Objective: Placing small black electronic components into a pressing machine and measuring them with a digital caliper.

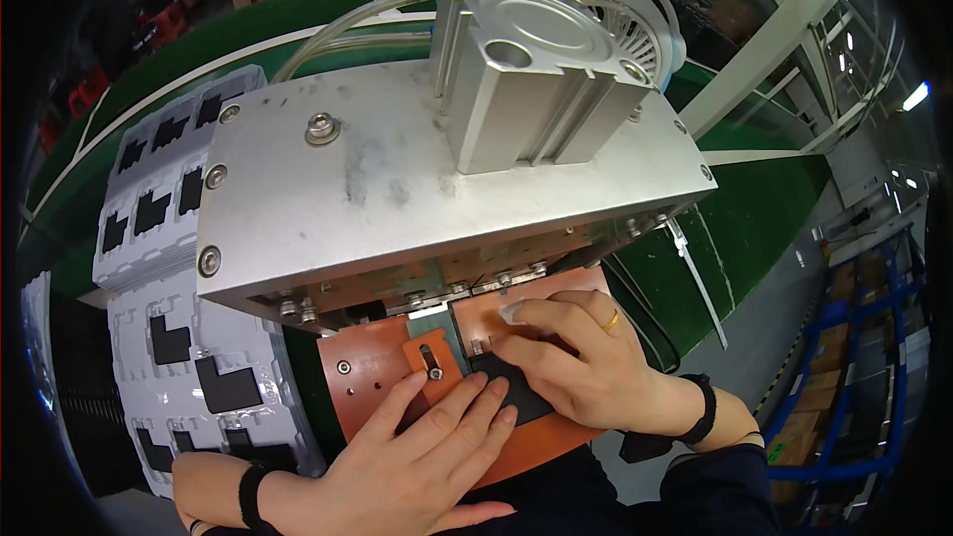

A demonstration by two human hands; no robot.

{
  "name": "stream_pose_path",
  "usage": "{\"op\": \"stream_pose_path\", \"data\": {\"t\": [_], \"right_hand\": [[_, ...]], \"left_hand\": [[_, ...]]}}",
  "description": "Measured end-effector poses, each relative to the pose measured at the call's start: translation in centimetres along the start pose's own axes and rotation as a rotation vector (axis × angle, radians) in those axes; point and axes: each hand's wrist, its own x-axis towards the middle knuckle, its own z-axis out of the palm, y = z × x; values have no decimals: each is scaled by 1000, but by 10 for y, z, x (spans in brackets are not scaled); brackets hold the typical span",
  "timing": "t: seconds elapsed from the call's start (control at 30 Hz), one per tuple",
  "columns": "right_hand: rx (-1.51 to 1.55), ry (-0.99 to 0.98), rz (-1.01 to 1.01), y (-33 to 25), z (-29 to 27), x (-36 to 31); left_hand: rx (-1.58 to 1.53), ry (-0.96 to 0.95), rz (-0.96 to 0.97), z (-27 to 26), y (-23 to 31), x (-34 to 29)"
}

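Note:
A flat black piece (514, 389) lies on the orange-brown base plate (365, 362) below the metal press. My left hand (427, 457) rests flat, fingers stretched, with its fingertips on the black piece's left part and beside the small orange slotted block (431, 359). Its thumb stretches out below. Over the plate's right side, my right hand (586, 362) is closed. Between its thumb and index finger is a small whitish scrap (510, 314), whose kind I cannot make out. The other right fingers curl over the black piece's right part and hide it.
The silver press (397, 179) with an air cylinder (546, 89) overhangs the plate closely. White trays (189, 357) holding black L-shaped pieces stand at left. A white reel (645, 40) is behind; a blue rack (844, 367) with boxes stands far right.

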Motion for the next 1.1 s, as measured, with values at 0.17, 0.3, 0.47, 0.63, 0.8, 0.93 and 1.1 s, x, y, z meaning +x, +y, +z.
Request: {"op": "stream_pose_path", "data": {"t": [0.17,0.3,0.47,0.63,0.8,0.93,1.1], "right_hand": [[52,-25,-55,0,-3,3],[39,-63,8,0,-6,8],[303,9,187,-1,-24,-5],[363,-99,146,6,-22,-30],[371,-72,85,20,-15,-7],[334,-39,63,24,-11,-1],[336,-27,67,22,-10,0]], "left_hand": [[-8,0,2,0,1,0],[-19,-15,24,2,-1,-2],[-33,-26,-26,3,-1,-7],[-92,-63,-53,-1,-2,-2],[-135,-71,-129,-3,-10,0],[-157,-49,-121,-1,-22,2],[-132,-50,-122,2,-22,1]]}}
